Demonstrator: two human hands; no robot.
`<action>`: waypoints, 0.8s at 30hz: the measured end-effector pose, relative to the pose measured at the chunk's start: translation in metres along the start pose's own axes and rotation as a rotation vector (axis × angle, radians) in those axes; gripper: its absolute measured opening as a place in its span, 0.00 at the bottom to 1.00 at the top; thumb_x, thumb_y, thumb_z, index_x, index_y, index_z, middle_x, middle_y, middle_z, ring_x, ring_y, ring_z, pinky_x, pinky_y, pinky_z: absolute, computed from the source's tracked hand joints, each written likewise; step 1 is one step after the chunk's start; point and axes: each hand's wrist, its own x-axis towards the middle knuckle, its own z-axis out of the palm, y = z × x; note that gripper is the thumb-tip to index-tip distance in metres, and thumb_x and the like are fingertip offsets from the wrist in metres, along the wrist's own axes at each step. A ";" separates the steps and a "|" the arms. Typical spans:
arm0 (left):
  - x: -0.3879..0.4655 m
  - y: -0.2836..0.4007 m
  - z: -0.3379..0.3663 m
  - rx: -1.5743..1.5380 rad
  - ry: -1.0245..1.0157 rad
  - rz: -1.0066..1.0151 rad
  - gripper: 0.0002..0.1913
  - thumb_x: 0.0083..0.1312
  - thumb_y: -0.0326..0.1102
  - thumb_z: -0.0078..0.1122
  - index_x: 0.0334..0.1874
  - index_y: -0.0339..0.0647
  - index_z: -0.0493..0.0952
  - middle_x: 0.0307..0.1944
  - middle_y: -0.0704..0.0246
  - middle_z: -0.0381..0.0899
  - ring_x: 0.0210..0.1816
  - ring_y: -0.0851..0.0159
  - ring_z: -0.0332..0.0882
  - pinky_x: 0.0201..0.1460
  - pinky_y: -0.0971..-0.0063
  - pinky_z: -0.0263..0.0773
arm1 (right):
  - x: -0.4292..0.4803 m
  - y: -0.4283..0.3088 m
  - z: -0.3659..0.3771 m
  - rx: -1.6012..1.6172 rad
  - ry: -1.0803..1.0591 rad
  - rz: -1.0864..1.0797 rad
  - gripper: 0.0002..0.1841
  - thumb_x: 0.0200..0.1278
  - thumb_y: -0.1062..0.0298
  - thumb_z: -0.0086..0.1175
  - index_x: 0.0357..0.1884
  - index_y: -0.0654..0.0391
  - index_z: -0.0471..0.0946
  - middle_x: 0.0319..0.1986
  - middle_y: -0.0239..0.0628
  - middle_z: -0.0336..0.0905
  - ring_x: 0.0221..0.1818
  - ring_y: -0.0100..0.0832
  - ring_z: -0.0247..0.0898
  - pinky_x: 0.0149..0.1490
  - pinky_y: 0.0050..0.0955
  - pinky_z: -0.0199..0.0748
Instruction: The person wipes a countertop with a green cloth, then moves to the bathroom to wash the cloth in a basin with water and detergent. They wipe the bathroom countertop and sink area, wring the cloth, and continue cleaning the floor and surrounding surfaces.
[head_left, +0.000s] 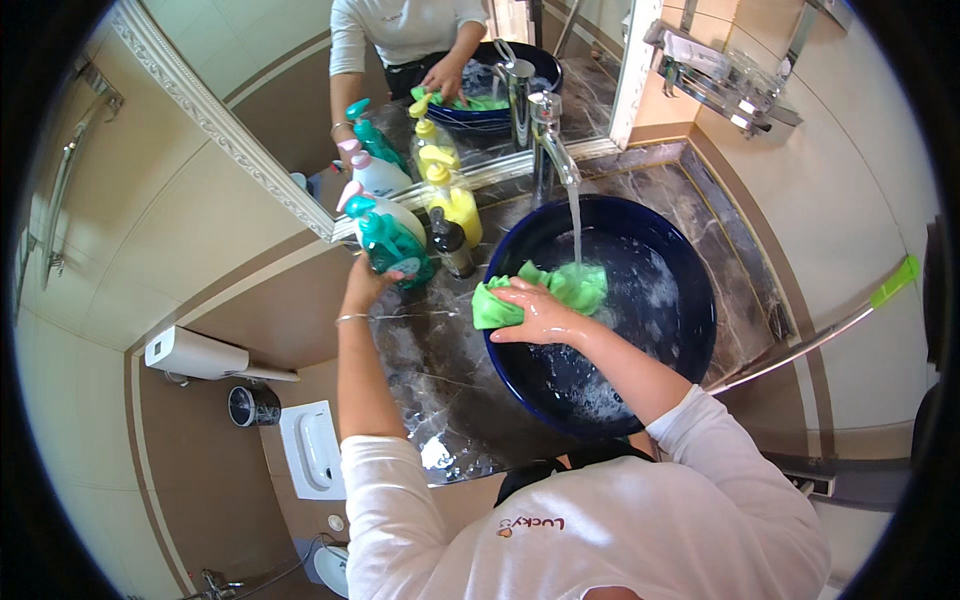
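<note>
Under my wet right hand (541, 313) is a bright green cloth (583, 289), bunched at the left rim of a dark blue vessel basin (701, 330). Part of the cloth hangs inside, where water from the chrome faucet (545, 112) runs onto it. Suds lie in the basin. My left hand (366, 286) grips a teal pump bottle (391, 244) at its lower side, on the counter's left. Close by stand a yellow pump bottle (459, 210), a small dark bottle (450, 244) and a white bottle with a pink pump (405, 217), partly hidden.
A white-framed mirror (285, 112) rises behind the dark marble counter (442, 360). To the right are a glass wall shelf (724, 82) and a pole with a green end (894, 281). A squat toilet (311, 450) and black bin (255, 405) are at lower left.
</note>
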 end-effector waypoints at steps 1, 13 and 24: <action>0.001 -0.002 -0.003 0.069 0.030 0.085 0.36 0.43 0.33 0.79 0.56 0.35 0.71 0.45 0.54 0.82 0.46 0.55 0.80 0.50 0.66 0.73 | -0.007 -0.004 0.002 0.020 -0.020 -0.014 0.43 0.48 0.42 0.65 0.67 0.46 0.65 0.65 0.52 0.59 0.68 0.51 0.54 0.72 0.57 0.36; -0.106 0.087 0.077 0.686 0.326 0.202 0.08 0.64 0.26 0.48 0.41 0.37 0.77 0.31 0.54 0.82 0.31 0.52 0.82 0.33 0.61 0.77 | -0.161 -0.014 -0.021 -0.015 -0.481 -0.093 0.31 0.41 0.63 0.63 0.56 0.52 0.76 0.57 0.48 0.65 0.65 0.49 0.58 0.71 0.49 0.48; -0.124 0.222 0.200 0.544 -0.311 0.184 0.17 0.73 0.43 0.45 0.54 0.40 0.74 0.39 0.52 0.78 0.41 0.48 0.80 0.45 0.60 0.76 | -0.213 0.047 -0.135 0.757 -0.083 0.311 0.24 0.52 0.77 0.64 0.53 0.60 0.72 0.41 0.28 0.73 0.46 0.20 0.67 0.52 0.22 0.68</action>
